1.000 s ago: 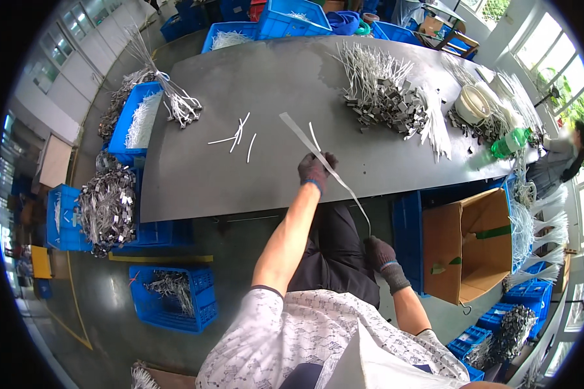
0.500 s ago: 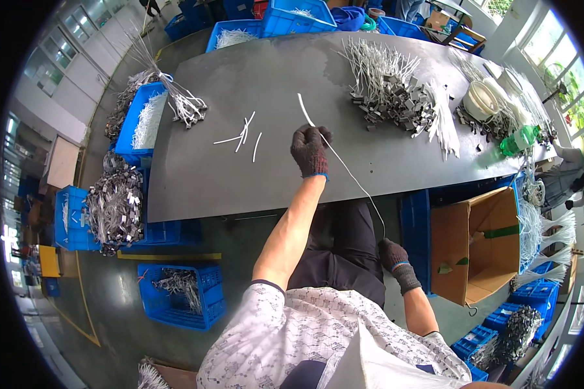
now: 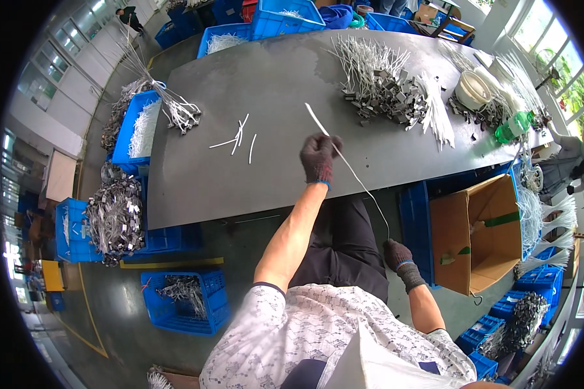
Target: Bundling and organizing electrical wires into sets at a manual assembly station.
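My left hand (image 3: 318, 160), in a dark knitted work glove, is closed over the table edge. It grips a thin white wire (image 3: 357, 178) where a thicker white sleeve (image 3: 315, 118) sticks out past the fingers. The wire runs down in a curve to my right hand (image 3: 398, 257), gloved too and closed around its lower end beside my right thigh. That end is hidden in the fist. On the grey table (image 3: 194, 188) to the left lie several short white sleeve pieces (image 3: 240, 135), apart from my hands.
A heap of wires with dark metal ends (image 3: 386, 91) covers the table's far right, near a white bucket (image 3: 472, 91) and green bottle (image 3: 514, 127). An open cardboard box (image 3: 451, 236) stands right of my legs. Blue crates (image 3: 185, 301) flank the left side.
My left hand has shifted slightly right and down in view, with the sleeve and wire. My right hand stays low, still on the wire. The whole view has shifted a little.
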`<state>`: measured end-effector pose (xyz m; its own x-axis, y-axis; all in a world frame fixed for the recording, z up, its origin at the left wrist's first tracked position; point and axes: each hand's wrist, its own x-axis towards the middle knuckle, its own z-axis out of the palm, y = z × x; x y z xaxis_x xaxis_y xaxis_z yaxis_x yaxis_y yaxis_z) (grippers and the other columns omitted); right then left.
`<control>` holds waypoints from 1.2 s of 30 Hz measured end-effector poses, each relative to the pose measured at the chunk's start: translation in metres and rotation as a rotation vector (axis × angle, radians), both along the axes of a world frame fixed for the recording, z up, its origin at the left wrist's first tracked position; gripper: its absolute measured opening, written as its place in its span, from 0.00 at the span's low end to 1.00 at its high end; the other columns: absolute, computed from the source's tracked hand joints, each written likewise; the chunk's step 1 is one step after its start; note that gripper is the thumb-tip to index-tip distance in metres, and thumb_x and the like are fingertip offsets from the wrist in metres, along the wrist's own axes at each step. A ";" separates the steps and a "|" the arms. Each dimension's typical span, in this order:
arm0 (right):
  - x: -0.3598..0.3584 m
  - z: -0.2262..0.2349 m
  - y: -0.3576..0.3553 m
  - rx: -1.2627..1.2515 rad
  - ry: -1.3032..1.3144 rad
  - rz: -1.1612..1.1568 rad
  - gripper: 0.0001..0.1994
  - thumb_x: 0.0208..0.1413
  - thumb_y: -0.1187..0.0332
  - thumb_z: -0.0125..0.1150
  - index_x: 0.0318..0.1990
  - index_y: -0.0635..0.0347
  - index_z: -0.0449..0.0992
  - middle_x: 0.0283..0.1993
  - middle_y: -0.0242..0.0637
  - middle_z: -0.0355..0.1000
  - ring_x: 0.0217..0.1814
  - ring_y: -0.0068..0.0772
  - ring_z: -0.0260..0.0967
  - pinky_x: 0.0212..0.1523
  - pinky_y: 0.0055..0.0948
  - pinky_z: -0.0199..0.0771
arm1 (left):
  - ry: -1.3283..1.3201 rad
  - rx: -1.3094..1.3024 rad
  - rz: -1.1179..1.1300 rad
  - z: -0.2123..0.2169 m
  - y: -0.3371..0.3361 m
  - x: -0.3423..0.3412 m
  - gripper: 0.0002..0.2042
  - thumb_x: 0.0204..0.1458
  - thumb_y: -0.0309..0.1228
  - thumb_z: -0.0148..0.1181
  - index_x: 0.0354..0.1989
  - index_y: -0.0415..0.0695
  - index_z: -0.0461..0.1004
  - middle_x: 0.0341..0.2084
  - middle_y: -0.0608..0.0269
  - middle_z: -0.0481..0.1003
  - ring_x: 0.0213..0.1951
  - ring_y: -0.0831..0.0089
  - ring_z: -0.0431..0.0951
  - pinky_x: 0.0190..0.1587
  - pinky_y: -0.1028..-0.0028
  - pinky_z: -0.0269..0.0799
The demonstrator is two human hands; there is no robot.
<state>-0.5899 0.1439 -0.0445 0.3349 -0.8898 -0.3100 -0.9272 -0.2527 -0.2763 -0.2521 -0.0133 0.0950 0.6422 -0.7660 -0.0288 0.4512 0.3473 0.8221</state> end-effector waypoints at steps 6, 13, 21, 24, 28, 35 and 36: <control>-0.019 -0.010 0.005 0.041 0.049 -0.036 0.11 0.60 0.65 0.53 0.42 0.55 0.80 0.39 0.51 0.80 0.44 0.55 0.79 0.42 0.49 0.79 | -0.319 0.209 -0.508 -0.051 0.014 -0.031 0.09 0.61 0.32 0.64 0.37 0.37 0.81 0.28 0.66 0.80 0.30 0.79 0.79 0.33 0.76 0.77; 0.073 0.091 -0.043 -0.028 -0.759 -0.201 0.14 0.62 0.60 0.59 0.46 0.63 0.78 0.39 0.55 0.79 0.42 0.58 0.77 0.40 0.43 0.77 | -0.659 0.358 -0.529 -0.033 0.022 -0.036 0.13 0.58 0.35 0.64 0.30 0.35 0.79 0.19 0.70 0.73 0.26 0.83 0.69 0.31 0.73 0.68; 0.121 0.032 -0.129 -0.224 -1.004 -0.261 0.18 0.58 0.73 0.61 0.56 0.65 0.70 0.47 0.50 0.78 0.40 0.43 0.77 0.42 0.37 0.79 | -0.502 0.336 -0.767 -0.045 0.055 -0.067 0.12 0.62 0.35 0.63 0.40 0.36 0.83 0.28 0.70 0.80 0.34 0.85 0.74 0.38 0.78 0.71; 0.149 0.031 -0.139 -0.301 -0.787 -0.110 0.21 0.62 0.72 0.59 0.61 0.64 0.67 0.51 0.50 0.77 0.43 0.44 0.77 0.47 0.37 0.79 | -0.472 0.401 -0.650 -0.073 0.057 -0.051 0.13 0.62 0.35 0.62 0.40 0.36 0.83 0.26 0.72 0.79 0.33 0.85 0.74 0.38 0.78 0.71; 0.155 0.002 -0.172 -0.018 -1.138 -0.245 0.25 0.67 0.53 0.55 0.62 0.63 0.69 0.42 0.50 0.80 0.44 0.44 0.80 0.45 0.37 0.79 | -0.660 0.474 -0.661 -0.061 0.026 -0.030 0.12 0.62 0.36 0.62 0.38 0.37 0.82 0.26 0.71 0.78 0.32 0.84 0.74 0.37 0.78 0.72; 0.183 0.093 -0.299 -0.522 -0.417 -0.401 0.29 0.62 0.50 0.58 0.67 0.52 0.66 0.47 0.56 0.77 0.44 0.62 0.77 0.44 0.54 0.75 | -0.536 0.730 -0.698 -0.066 -0.030 0.060 0.17 0.61 0.43 0.56 0.38 0.40 0.82 0.28 0.56 0.81 0.28 0.67 0.81 0.34 0.65 0.75; 0.187 0.102 -0.321 -0.580 -0.400 -0.394 0.30 0.62 0.50 0.57 0.68 0.53 0.64 0.49 0.55 0.77 0.48 0.62 0.76 0.48 0.53 0.75 | -0.531 0.739 -0.674 -0.079 -0.034 0.074 0.17 0.61 0.43 0.56 0.38 0.40 0.82 0.28 0.56 0.81 0.28 0.67 0.81 0.34 0.65 0.75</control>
